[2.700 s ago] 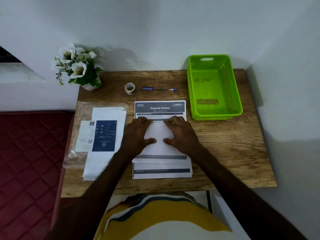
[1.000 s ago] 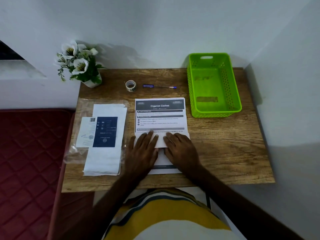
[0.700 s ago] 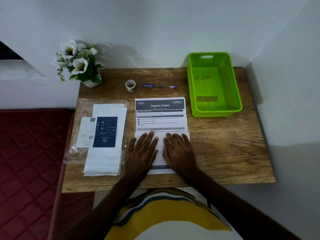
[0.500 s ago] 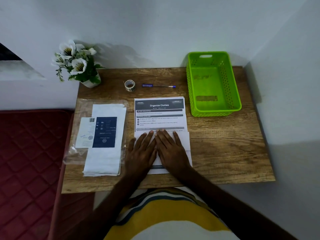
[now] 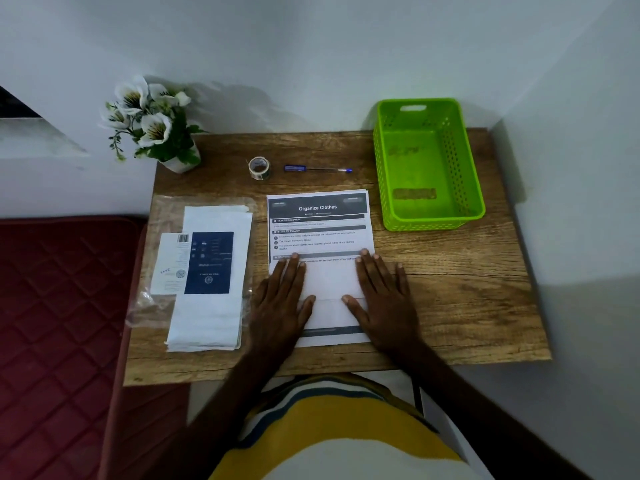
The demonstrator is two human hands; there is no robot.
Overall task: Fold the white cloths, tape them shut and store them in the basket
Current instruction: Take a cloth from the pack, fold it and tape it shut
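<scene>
A folded white cloth (image 5: 330, 282) lies on a printed instruction sheet (image 5: 318, 223) at the middle of the wooden table (image 5: 467, 299). My left hand (image 5: 282, 299) presses flat on the cloth's left side and my right hand (image 5: 382, 296) presses flat on its right side, fingers straight, thumbs pointing inward. A stack of white cloths (image 5: 211, 306) with a dark blue label lies to the left, on a clear plastic bag. A roll of tape (image 5: 259, 168) stands at the back. The green basket (image 5: 388, 188) sits at the back right with nothing in it.
A blue pen (image 5: 317, 169) lies beside the tape. A pot of white flowers (image 5: 152, 129) stands in the back left corner. White walls close the back and right. A red quilted mattress (image 5: 55, 323) lies left of the table.
Both hands drew back toward me over the cloth as it was folded shorter. In the last half second they slid apart from the cloth's middle to its left and right sides.
</scene>
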